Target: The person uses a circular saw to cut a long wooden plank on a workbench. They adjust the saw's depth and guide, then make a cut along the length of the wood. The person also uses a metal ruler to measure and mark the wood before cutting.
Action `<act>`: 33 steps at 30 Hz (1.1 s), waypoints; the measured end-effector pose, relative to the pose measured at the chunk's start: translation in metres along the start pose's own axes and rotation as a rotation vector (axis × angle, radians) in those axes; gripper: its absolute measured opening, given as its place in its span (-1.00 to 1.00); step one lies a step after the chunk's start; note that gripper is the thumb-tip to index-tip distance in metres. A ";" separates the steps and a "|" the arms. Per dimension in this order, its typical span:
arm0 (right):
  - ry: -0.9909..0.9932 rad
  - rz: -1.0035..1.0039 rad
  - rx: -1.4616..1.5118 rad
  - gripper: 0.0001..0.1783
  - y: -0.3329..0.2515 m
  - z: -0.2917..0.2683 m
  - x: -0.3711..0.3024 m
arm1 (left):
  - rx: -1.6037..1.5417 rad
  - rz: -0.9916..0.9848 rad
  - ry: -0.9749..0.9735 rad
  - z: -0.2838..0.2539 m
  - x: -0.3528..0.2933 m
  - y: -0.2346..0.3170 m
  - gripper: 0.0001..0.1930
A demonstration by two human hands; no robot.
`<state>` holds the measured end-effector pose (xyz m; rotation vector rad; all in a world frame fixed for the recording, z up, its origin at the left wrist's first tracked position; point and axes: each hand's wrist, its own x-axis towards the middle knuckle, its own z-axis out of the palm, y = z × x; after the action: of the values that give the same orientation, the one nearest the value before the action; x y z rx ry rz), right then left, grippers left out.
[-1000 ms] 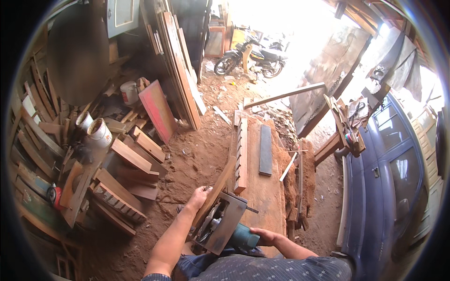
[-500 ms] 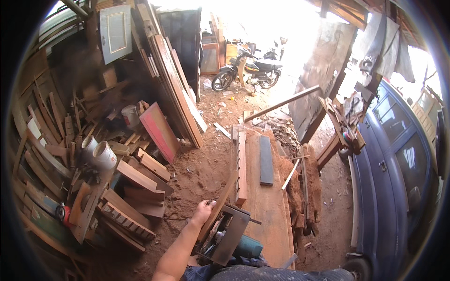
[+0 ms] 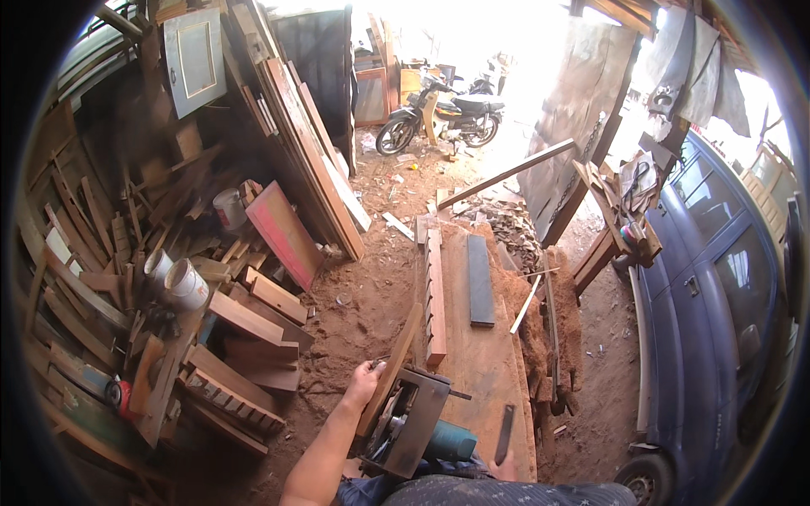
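My left hand [image 3: 363, 384] is closed at the outer side of a wooden strip [image 3: 395, 364], its fingers around something small that I cannot make out. The strip lies along a power tool with a teal motor housing [image 3: 451, 441] and a dark flat plate [image 3: 419, 422], close against my body. Metal parts show in the gap between strip and plate. At the bench's near right edge, my right hand [image 3: 504, 468] grips a dark flat bar [image 3: 505, 434] by its lower end, the bar pointing up and away. Part of that hand is hidden behind my shirt.
On the wooden bench [image 3: 456, 354] lie a notched timber [image 3: 434, 295] and a dark grey block [image 3: 480, 278]. Timber offcuts and white buckets [image 3: 186, 284] crowd the left. A blue vehicle [image 3: 700, 312] stands right, a motorcycle [image 3: 443, 118] ahead. Sawdust heaps the bench's right side.
My right hand has come into view beside the tool, raising the dark flat bar above the bench. My left hand and the tool stay nearly in place. The view has shifted slightly.
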<state>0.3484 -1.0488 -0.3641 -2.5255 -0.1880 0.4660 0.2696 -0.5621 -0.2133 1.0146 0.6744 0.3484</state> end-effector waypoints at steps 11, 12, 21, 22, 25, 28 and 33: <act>0.062 -0.498 -0.239 -0.39 -0.112 -0.042 0.131 | -0.018 -0.004 -0.018 0.023 -0.015 0.016 -0.83; 0.051 -0.591 -0.370 -0.38 -0.120 -0.035 0.137 | 0.013 0.020 -0.016 0.026 -0.014 0.013 -0.84; -1.245 -0.023 1.141 -0.61 -0.189 0.049 0.129 | 0.016 -0.070 -0.074 0.048 0.005 0.016 -0.79; -1.266 0.000 1.149 -0.60 -0.180 0.051 0.128 | 0.059 -0.092 -0.063 0.047 0.007 0.012 -0.78; -1.243 -0.001 1.061 -0.57 -0.184 0.044 0.125 | 0.163 -0.110 -0.022 0.035 0.024 0.009 -0.77; -1.196 0.055 0.966 -0.58 -0.209 0.008 0.111 | 0.182 -0.129 0.007 0.023 0.037 0.001 -0.76; -1.274 0.054 1.282 -0.57 -0.194 0.007 0.129 | 0.198 -0.156 -0.010 0.037 0.043 0.007 -0.74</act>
<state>0.4588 -0.8542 -0.2996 -0.7536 -0.1796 1.5293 0.3266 -0.5584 -0.2095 1.1427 0.7853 0.1419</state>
